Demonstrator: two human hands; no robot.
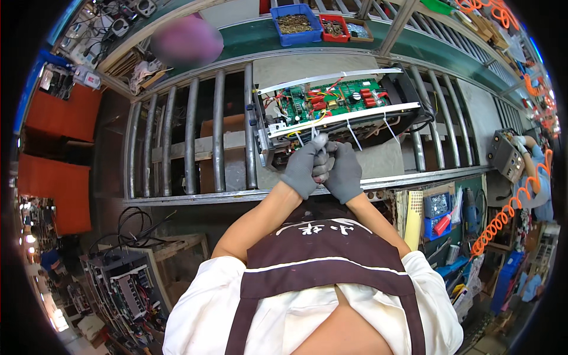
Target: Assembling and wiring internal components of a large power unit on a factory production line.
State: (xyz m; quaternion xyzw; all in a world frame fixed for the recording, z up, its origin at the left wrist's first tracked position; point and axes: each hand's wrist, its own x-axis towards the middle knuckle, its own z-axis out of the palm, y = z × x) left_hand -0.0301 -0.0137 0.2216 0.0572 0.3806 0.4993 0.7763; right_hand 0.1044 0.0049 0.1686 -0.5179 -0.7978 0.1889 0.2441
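An open electronics chassis (408, 89) lies in front of me, with a green circuit board (340, 106) between two pale metal rails. Black cables (355, 122) run along its near side, and several white cable ties (353, 135) hang there with loose tails. Both my hands wear grey gloves and meet at the near edge, left of the chassis's middle. My left hand (303, 169) is closed, its fingertips on a white cable tie by the near rail. Against it, my right hand (345, 174) is closed too; its fingers hide whatever they pinch.
The chassis sits on a grey board (378, 163) over a roller conveyor (192, 136). Beyond stand a blue bin (296, 38) and a red bin (334, 35) of small parts. A coiled orange hose (503, 228) hangs at right, near another person's arm (532, 165). More chassis (127, 290) stand at lower left.
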